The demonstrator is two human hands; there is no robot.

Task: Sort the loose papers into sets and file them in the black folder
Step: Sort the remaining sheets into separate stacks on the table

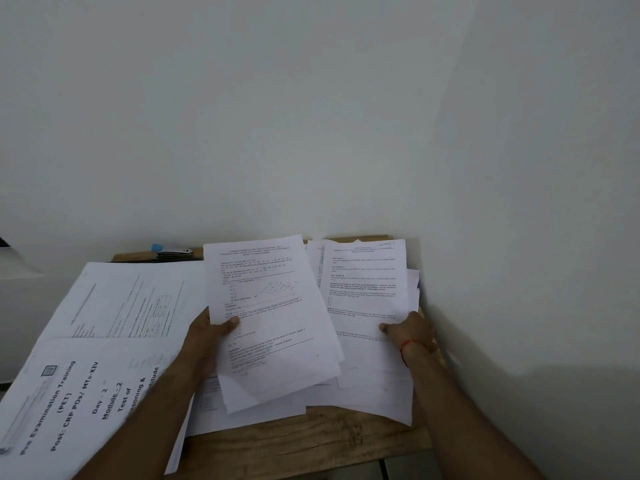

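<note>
Here, left hand (pixel 211 329) pinches a tilted sheaf of printed sheets (pixel 270 306), thumb on top, raised over the wooden table (pixel 311 441). Right hand (pixel 410 329) grips the paper stack (pixel 367 282) beside it at its edge, thumb on the top sheet. 1 booklet (pixel 69 393) lies far left.

Papers (pixel 367 327) cover table (pixel 298 445).

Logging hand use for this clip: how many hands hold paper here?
2. The left hand grips the centre sheaf, lifted off the desk; the right hand pinches sheets of the right pile. No further hand shows.
</note>
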